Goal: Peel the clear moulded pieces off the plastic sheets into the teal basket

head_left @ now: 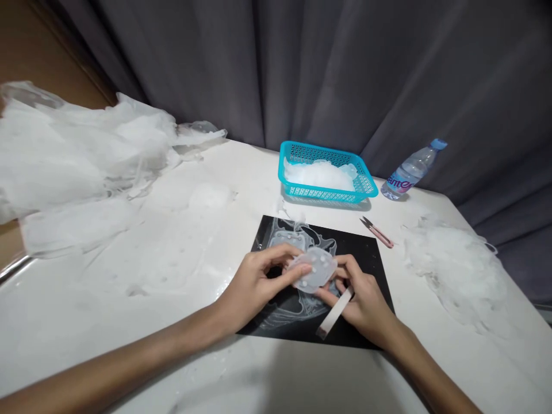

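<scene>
My left hand (254, 282) and my right hand (362, 299) both grip a small translucent white plastic piece (313, 270) with round bumps, held just above a black mat (371, 259). A flat pale metal strip, like a blade or tweezers (334, 315), is also in my right hand, pointing down toward me. More translucent offcuts (287, 237) lie on the mat behind my hands.
A turquoise basket (323, 192) with white pieces stands behind the mat. Pink snips (378, 233) lie to its right, a water bottle (409, 172) beyond. Heaps of clear plastic film sit at left (73, 155) and right (457, 267). A grey curtain hangs behind.
</scene>
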The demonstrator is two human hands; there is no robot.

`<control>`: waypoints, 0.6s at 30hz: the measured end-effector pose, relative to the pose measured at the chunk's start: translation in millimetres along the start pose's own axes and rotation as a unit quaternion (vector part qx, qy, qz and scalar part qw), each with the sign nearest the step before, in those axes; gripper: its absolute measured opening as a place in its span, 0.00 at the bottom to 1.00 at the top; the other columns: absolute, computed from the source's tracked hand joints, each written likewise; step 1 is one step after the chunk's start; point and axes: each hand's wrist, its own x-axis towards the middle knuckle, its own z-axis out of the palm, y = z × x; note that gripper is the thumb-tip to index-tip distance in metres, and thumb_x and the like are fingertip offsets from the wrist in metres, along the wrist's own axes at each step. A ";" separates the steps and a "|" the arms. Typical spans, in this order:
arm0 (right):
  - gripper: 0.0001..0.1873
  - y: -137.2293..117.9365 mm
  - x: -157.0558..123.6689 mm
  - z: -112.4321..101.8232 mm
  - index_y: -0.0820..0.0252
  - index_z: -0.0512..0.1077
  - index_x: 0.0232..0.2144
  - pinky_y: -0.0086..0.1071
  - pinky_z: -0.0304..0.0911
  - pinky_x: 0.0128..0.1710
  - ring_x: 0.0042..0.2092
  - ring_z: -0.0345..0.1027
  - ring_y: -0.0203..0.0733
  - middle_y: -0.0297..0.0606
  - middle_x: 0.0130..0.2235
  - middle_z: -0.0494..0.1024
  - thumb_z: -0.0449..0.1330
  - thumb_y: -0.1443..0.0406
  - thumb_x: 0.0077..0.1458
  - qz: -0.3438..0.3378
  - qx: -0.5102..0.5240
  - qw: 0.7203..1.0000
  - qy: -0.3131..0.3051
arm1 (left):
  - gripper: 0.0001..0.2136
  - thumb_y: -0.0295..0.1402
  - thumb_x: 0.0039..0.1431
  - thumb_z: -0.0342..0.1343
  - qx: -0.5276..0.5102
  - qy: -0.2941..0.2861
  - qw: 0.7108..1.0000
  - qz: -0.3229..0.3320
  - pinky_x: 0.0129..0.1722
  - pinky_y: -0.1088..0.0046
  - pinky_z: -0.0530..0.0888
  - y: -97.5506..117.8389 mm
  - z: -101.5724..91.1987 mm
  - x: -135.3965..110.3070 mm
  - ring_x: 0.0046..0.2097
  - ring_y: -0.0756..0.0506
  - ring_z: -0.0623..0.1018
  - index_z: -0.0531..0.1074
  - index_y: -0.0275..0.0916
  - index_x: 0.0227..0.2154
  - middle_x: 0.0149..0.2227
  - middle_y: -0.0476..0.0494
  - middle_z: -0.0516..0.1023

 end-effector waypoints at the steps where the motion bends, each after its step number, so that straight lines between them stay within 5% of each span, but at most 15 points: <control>1: 0.15 1.1 0.4 -1.8 0.54 0.65 0.47 0.27 0.59 0.27 0.25 0.64 0.33 0.26 0.29 0.76 0.67 0.63 0.62 -0.018 -0.024 0.999 -0.014 | 0.08 0.38 0.66 0.64 0.030 -0.002 0.999 0.016 0.37 0.74 0.72 0.9 -1.3 -0.9 0.36 0.48 0.79 0.81 0.39 0.38 0.36 0.48 0.84; 5: 0.07 2.0 2.2 -7.3 0.55 0.68 0.38 0.29 0.61 0.31 0.31 0.71 0.37 0.32 0.32 0.77 0.63 0.61 0.66 -0.066 -0.084 0.994 -0.031 | 0.06 0.32 0.66 0.63 0.088 -0.008 0.991 0.098 0.38 0.75 0.74 4.2 -5.5 -2.0 0.36 0.48 0.81 0.84 0.41 0.42 0.37 0.48 0.86; 11: 0.05 3.4 1.7 -8.1 0.56 0.73 0.38 0.31 0.64 0.36 0.33 0.73 0.39 0.33 0.30 0.76 0.62 0.62 0.68 -0.104 -0.105 0.989 -0.026 | 0.08 0.30 0.66 0.64 0.094 -0.003 0.990 0.106 0.33 0.75 0.74 5.3 -6.3 -0.7 0.32 0.48 0.79 0.86 0.41 0.45 0.35 0.47 0.86; 18: 0.10 -1.0 0.7 -10.1 0.56 0.74 0.43 0.29 0.61 0.29 0.26 0.74 0.38 0.28 0.26 0.78 0.66 0.58 0.64 -0.006 -0.136 0.991 0.002 | 0.09 0.29 0.67 0.62 0.115 -0.008 0.986 0.122 0.33 0.76 0.71 5.4 -7.9 -0.6 0.31 0.50 0.76 0.85 0.42 0.46 0.33 0.49 0.83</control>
